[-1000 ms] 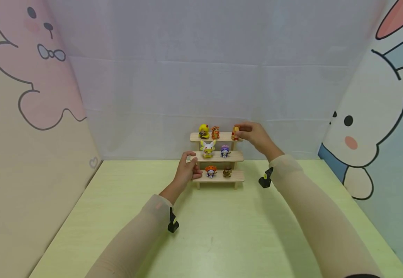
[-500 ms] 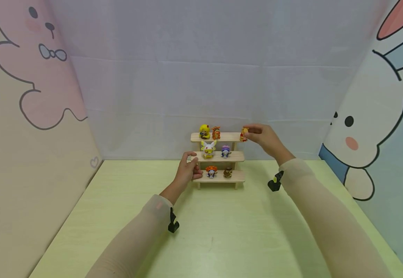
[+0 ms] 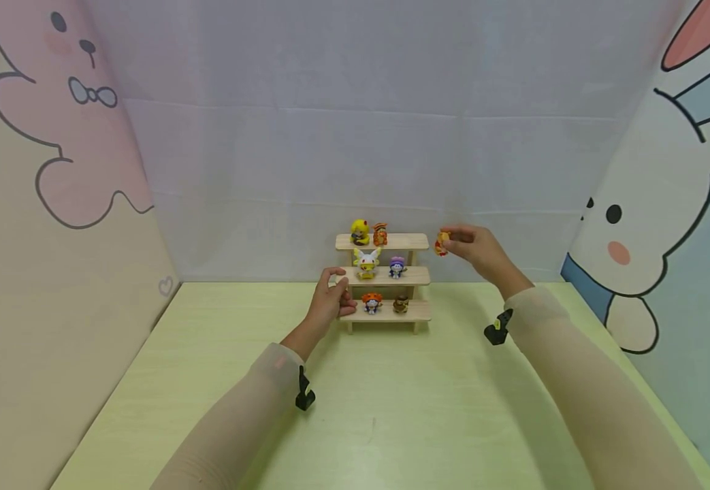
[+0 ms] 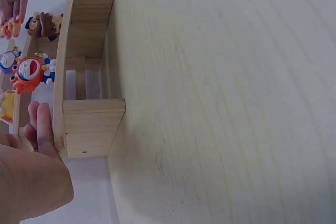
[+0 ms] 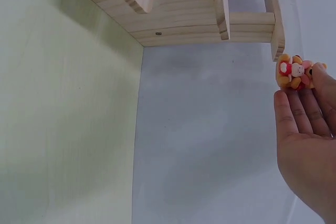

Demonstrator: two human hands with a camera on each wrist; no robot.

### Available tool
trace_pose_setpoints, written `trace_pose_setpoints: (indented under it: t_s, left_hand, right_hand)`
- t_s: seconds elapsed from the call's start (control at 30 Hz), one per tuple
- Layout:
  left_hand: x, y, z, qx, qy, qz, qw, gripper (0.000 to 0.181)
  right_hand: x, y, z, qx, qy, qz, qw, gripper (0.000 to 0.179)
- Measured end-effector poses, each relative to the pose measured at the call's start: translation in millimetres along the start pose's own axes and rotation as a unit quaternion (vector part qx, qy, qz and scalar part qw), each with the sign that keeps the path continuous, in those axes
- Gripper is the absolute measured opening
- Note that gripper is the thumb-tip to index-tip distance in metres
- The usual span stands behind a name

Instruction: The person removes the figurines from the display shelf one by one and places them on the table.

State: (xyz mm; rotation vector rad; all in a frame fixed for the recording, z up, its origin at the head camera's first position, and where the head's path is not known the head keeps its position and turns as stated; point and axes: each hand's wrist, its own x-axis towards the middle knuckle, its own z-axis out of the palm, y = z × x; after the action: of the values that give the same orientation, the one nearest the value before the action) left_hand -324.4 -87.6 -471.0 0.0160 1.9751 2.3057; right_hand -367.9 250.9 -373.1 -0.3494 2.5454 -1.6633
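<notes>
My right hand (image 3: 483,253) pinches a small orange and red toy figurine (image 3: 442,243) in the air, just right of the top tier of a three-tier wooden display stand (image 3: 400,313). In the right wrist view the figurine (image 5: 295,72) sits between thumb and fingertips, apart from the stand. My left hand (image 3: 328,299) grips the stand's left end, near its middle and lower tiers; the left wrist view shows two fingers (image 4: 44,124) lying along the bottom tier. On the top tier stand a yellow figurine (image 3: 360,233) and an orange one (image 3: 380,235).
The middle tier bears a white-eared figurine (image 3: 366,264) and a purple-hatted one (image 3: 397,267). An orange-hatted figurine (image 3: 372,303) and a brown one (image 3: 400,304) stand on the bottom tier. Behind the table (image 3: 367,408) hangs a pale cloth (image 3: 256,170).
The figurine in my right hand has moved from the right end of the top tier rightward, off the stand and slightly down. My left hand has stayed in place.
</notes>
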Motion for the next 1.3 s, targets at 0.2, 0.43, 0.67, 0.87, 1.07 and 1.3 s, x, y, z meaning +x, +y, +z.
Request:
trace_pose_setpoints:
  t_s: [0.2,0.43,0.67,0.87,1.07,1.3]
  left_hand:
    - [0.2,0.4,0.0,-0.001,0.001,0.0,1.0,0.025]
    - [-0.5,0.8,0.3,0.003,0.001,0.001,1.0,0.027]
    - [-1.5,2.0,1.2,0.002,0.002,0.004,1.0,0.026]
    - [-1.0,1.0,0.7,-0.001,0.003,-0.003,1.0,0.023]
    - [-0.8,1.0,0.3,0.0,0.001,0.0,1.0,0.025]
    - [-1.3,1.4,0.5,0.01,0.004,-0.005,0.9999,0.025]
  right_hand:
    - [-3.0,11,-2,0.004,-0.004,0.004,1.0,0.052]
    - [-5.5,25,-4,0.018,-0.005,0.026,0.9995,0.051]
    - [-8.9,38,-3,0.023,-0.008,0.027,0.9993,0.051]
    - [-12.9,47,0,0.03,-0.01,0.029,0.9991,0.051]
    - [-14.8,60,2,0.044,-0.007,0.032,0.9985,0.05]
    - [-17.5,74,4,0.05,-0.005,0.022,0.9985,0.051]
